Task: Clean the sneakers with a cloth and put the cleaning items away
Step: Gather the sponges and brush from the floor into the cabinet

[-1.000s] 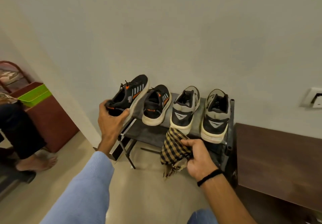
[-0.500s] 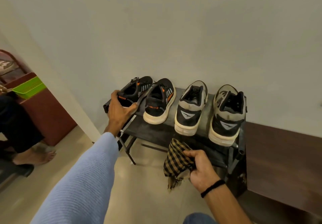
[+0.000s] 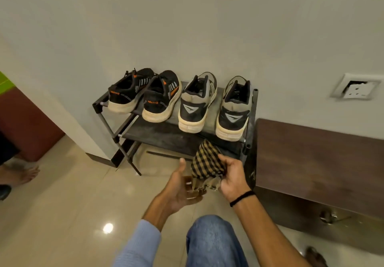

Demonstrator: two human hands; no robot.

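**Both hands meeting at lower centre**

The right hand (image 3: pixel 232 175) is gripping a cloth (image 3: pixel 205 162), fingers curling over its top. A black band (image 3: pixel 242 198) is circling the wrist, and the bare forearm is reaching in from the lower right. The left hand (image 3: pixel 180 185) is lying palm-up just beside it, thumb pointing up, fingers blurred under the cloth's fringe. Its blue sleeve (image 3: pixel 137 244) is entering from the bottom edge.
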